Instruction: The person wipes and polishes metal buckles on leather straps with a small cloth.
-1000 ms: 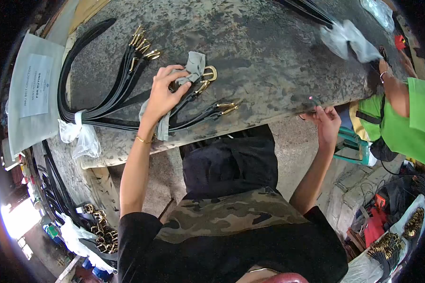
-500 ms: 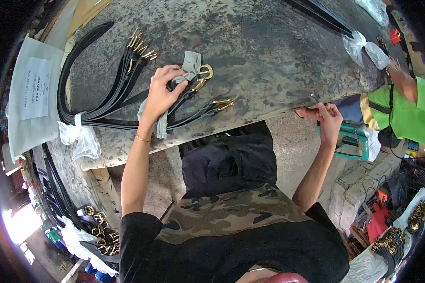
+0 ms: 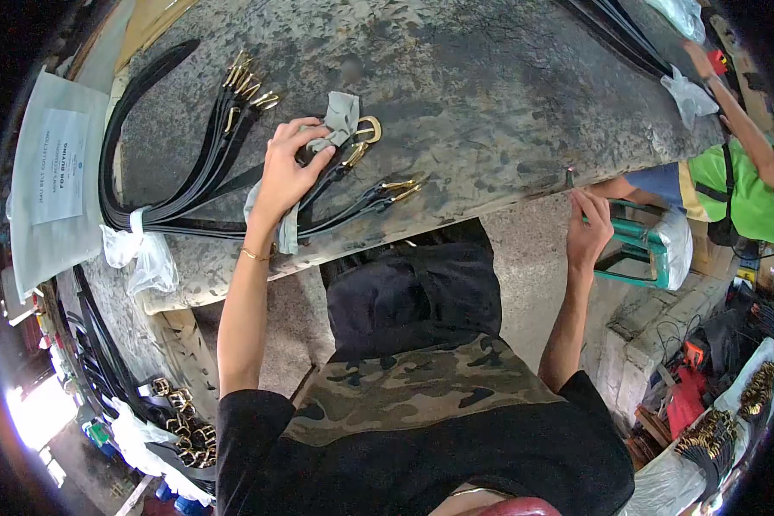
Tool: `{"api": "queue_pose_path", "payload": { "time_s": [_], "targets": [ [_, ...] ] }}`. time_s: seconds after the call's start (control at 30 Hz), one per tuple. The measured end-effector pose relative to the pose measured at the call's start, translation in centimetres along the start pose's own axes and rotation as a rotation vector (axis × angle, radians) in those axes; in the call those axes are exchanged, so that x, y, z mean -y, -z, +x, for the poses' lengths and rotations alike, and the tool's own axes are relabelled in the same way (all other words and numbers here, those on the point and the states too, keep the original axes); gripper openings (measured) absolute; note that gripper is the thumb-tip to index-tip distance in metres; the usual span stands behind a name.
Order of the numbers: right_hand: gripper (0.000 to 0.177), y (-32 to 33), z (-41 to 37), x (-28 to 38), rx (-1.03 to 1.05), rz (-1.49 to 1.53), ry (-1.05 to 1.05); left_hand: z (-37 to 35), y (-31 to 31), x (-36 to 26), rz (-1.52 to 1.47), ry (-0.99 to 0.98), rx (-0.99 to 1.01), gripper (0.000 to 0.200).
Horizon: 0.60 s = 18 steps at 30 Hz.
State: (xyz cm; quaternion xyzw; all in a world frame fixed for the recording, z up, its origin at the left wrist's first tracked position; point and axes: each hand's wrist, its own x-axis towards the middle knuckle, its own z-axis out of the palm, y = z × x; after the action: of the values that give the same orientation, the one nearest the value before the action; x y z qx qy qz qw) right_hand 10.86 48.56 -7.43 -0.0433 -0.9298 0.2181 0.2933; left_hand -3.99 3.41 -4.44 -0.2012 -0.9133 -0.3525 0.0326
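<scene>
My left hand (image 3: 291, 168) is closed on a grey cloth (image 3: 342, 112), pressing it onto a black belt at the table. A gold buckle (image 3: 370, 130) sticks out to the right of the cloth. More black belts (image 3: 176, 185) with gold buckles curve around this hand, bundled at the left with a white plastic tie (image 3: 138, 249). At the table's front edge, my right hand (image 3: 590, 230) is pinched. A thin dark stick-like thing (image 3: 569, 178) with a small reddish tip shows just above its fingertips; what it is I cannot make out.
A co-worker in a green top (image 3: 744, 185) reaches toward a belt bundle with a plastic wrap (image 3: 690, 99) at the right. A teal frame (image 3: 658, 258) stands below the table. A printed sign (image 3: 60, 172) hangs at the left. Belts with buckles (image 3: 189, 426) lie low left.
My right hand has dropped slightly toward me with its fingers still pinched. The co-worker's arm has moved up and away from the plastic wrap. My left hand stays on the cloth.
</scene>
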Motion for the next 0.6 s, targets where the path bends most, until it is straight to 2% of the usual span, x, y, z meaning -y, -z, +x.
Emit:
{"api": "queue_pose_path", "payload": {
  "time_s": [0.17,0.23,0.27,0.3,0.37,0.4,0.57,0.6],
  "targets": [
    [0.011,0.4,0.4,0.2,0.035,-0.002,0.014,0.0,0.0,0.0,0.003,-0.008,-0.014,0.027],
    [0.016,0.4,0.7,0.4,0.027,0.427,-0.527,0.0,0.0,0.1,0.009,-0.011,-0.014,0.027],
    [0.013,0.4,1.1,0.5,-0.042,0.699,-0.635,0.0,0.0,0.1,0.014,-0.019,-0.013,0.027],
    [0.013,0.2,1.1,0.0,-0.045,0.698,-0.635,0.1,0.0,0.1,0.013,-0.022,-0.012,0.027],
    [0.010,-0.4,0.5,-2.0,-0.005,1.218,-0.933,0.1,0.0,0.0,0.029,-0.006,-0.008,0.027],
    [0.010,-0.7,0.3,-2.5,0.077,1.129,-1.035,0.1,0.0,0.0,0.028,-0.009,-0.006,0.027],
    [0.008,-0.8,0.2,-2.7,0.098,1.238,-1.147,0.0,0.2,-0.2,0.029,-0.021,-0.019,0.025],
    [0.008,-0.6,0.4,-2.6,0.069,1.427,-1.192,0.2,0.3,0.0,0.029,-0.024,-0.022,0.025]
  ]
}}
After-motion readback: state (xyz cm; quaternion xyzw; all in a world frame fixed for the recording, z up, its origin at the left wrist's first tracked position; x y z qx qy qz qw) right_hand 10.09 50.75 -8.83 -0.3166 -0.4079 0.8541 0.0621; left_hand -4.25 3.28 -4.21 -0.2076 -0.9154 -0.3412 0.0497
